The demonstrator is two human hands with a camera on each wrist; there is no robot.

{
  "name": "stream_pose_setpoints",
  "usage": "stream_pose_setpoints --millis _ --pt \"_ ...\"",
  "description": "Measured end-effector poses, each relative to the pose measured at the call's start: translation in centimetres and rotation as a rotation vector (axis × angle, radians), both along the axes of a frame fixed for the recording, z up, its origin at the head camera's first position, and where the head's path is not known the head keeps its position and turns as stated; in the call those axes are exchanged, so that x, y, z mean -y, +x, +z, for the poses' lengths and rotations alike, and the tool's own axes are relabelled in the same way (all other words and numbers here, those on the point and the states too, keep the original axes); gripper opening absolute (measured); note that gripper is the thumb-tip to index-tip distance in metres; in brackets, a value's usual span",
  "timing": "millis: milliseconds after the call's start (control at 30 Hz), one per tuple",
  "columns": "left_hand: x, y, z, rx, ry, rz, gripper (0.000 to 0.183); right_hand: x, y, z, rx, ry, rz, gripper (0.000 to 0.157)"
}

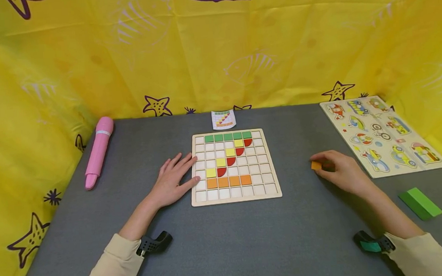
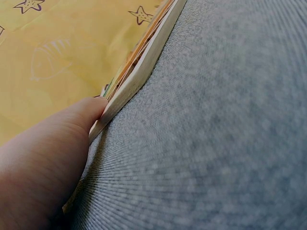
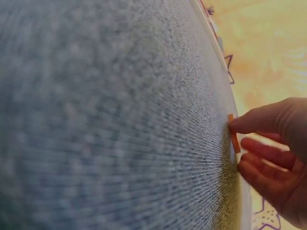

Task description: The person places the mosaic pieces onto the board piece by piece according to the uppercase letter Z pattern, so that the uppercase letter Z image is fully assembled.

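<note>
A wooden grid board (image 1: 262, 190) lies mid-table in the head view. Its cells hold a row of green squares (image 1: 228, 136), a diagonal of yellow squares (image 1: 230, 152) beside red quarter-circles (image 1: 231, 161), and a row of orange squares (image 1: 234, 181). My left hand (image 1: 173, 181) rests at the board's left edge with fingers extended; its thumb (image 2: 91, 112) touches the edge in the left wrist view. To the right of the board, my right hand (image 1: 340, 172) pinches an orange square tile (image 1: 316, 165) just over the table. The same orange tile (image 3: 233, 134) appears edge-on in the right wrist view.
Behind the board lies a small pattern card (image 1: 224, 119). A pink microphone-shaped object (image 1: 99, 152) is at the left. A vehicle picture puzzle board (image 1: 384, 136) and a green block (image 1: 420, 203) lie on the right. Yellow patterned cloth (image 1: 198, 44) encloses the grey table.
</note>
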State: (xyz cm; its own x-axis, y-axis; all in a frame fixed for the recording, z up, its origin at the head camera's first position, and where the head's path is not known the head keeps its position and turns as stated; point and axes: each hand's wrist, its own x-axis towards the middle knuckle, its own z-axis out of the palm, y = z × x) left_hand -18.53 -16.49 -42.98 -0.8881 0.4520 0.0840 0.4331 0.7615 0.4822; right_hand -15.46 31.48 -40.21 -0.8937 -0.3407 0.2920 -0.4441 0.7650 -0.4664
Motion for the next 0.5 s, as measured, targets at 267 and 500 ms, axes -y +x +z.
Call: stream_pose_setpoints --millis 267,500 --pt "0.0 0.0 -0.1 -0.006 -0.003 0.001 0.068 1.2 -0.2 0.2 0.083 -0.009 -0.037 0.027" --pt "0.0 0.0 -0.1 -0.006 0.000 0.000 0.068 4.2 -0.8 0.4 0.154 -0.069 0.019 0.027"
